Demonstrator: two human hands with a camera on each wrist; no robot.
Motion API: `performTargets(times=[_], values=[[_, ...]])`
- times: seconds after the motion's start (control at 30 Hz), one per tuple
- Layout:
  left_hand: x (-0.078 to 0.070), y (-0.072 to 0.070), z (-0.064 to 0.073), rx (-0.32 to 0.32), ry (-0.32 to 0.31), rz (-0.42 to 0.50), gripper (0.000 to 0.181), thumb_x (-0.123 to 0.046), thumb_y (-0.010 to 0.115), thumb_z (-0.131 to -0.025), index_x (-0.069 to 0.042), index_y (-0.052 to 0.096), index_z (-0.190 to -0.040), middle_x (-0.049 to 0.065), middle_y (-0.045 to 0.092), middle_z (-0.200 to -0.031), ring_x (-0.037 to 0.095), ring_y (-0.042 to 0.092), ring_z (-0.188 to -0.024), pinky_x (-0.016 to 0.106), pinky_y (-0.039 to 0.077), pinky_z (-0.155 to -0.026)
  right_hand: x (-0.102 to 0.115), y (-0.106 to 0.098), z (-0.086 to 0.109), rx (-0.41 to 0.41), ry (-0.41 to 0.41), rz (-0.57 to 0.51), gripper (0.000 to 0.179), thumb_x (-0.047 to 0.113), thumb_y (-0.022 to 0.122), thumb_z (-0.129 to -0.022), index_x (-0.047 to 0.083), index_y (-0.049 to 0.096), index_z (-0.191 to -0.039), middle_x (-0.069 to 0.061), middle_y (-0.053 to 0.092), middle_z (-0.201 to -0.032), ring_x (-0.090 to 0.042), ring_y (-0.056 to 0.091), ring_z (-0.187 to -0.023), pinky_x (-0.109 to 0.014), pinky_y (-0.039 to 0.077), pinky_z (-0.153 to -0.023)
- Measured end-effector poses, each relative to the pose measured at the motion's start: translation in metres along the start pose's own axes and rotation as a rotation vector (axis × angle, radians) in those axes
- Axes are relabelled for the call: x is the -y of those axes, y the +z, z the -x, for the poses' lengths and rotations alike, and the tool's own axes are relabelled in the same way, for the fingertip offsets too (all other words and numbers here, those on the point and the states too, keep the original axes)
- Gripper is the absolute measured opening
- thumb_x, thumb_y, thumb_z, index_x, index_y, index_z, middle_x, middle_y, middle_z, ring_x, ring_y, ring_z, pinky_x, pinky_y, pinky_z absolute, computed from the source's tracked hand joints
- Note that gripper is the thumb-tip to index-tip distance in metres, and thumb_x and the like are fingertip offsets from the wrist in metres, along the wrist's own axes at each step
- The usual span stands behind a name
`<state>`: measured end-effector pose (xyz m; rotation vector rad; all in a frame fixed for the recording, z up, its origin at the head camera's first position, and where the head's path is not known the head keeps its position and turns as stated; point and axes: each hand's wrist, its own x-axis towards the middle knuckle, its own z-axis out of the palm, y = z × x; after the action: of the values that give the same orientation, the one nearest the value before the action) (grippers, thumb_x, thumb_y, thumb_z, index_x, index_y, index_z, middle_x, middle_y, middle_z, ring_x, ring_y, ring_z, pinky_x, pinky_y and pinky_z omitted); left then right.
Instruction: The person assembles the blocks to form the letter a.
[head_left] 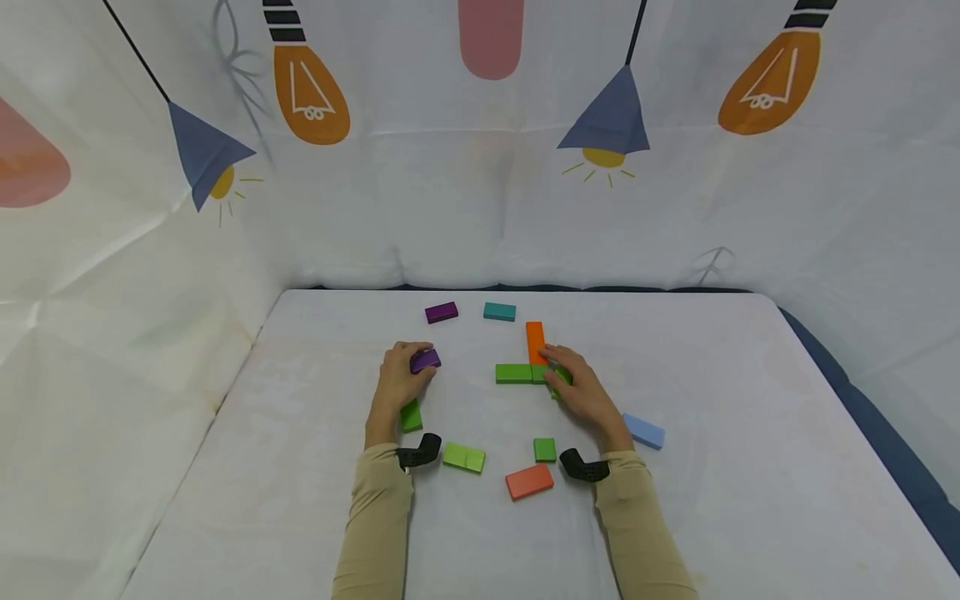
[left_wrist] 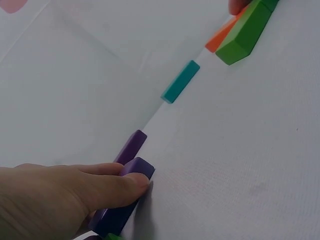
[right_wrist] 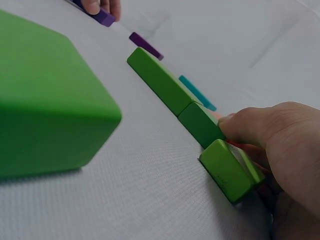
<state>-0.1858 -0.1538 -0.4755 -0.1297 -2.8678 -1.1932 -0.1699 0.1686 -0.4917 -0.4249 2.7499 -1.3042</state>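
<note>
My left hand (head_left: 401, 379) pinches a purple block (head_left: 425, 360) between thumb and fingers at the left of the table. In the left wrist view the thumb lies along this block's side. My right hand (head_left: 585, 396) curls its thumb and fingers around a light green block (right_wrist: 227, 172) at the right end of a row. That row holds a long green block (head_left: 513, 373) and a short green block (right_wrist: 200, 122). An orange block (head_left: 535, 342) stands out from the row's far side, by my right fingertips. The hand partly covers the light green block.
Farther back lie a dark purple block (head_left: 442, 312) and a teal block (head_left: 499, 312). Nearer are a green block (head_left: 411, 416), a lime block (head_left: 463, 457), a green cube (head_left: 544, 450) and a coral block (head_left: 529, 482). A light blue block (head_left: 643, 431) lies beside the right wrist.
</note>
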Motion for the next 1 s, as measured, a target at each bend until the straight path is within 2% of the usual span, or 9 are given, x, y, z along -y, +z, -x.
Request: performTargets(times=[0.27,0.73,1.0], values=[[0.0006,0.0007,-0.0008,-0.007,0.022,-0.007,0.041,-0.015,0.067,-0.086,-0.010,0.059,-0.126,0.021,0.054,-0.124,0.039,0.048,-0.117,0.057,0.038,-0.097,-0.0014,-0.0010,-0.0007,0.004,0.001,-0.011,0.043,0.023,0.051,-0.098,0.012,0.047,-0.139,-0.014,0.035,-0.150,-0.034,0.024,-0.142,-0.055,0.017,-0.115],[0.0012,0.0007,-0.0031,0.026,-0.003,0.021,0.038,-0.019,0.062,-0.091,-0.011,0.058,-0.128,0.022,0.053,-0.126,0.038,0.048,-0.116,0.055,0.038,-0.098,-0.0004,-0.0027,-0.0015,0.003,-0.009,-0.019,0.043,0.021,0.052,-0.097,0.011,0.047,-0.139,-0.014,0.036,-0.149,-0.034,0.025,-0.141,-0.055,0.018,-0.115],[0.0004,0.0061,-0.0057,0.052,0.042,0.034,0.038,-0.021,0.061,-0.092,-0.011,0.058,-0.128,0.021,0.055,-0.125,0.036,0.051,-0.117,0.050,0.040,-0.101,-0.0015,-0.0019,-0.0007,-0.005,-0.012,-0.026,0.043,0.020,0.052,-0.097,0.010,0.047,-0.138,-0.014,0.036,-0.150,-0.034,0.025,-0.142,-0.053,0.018,-0.115]])
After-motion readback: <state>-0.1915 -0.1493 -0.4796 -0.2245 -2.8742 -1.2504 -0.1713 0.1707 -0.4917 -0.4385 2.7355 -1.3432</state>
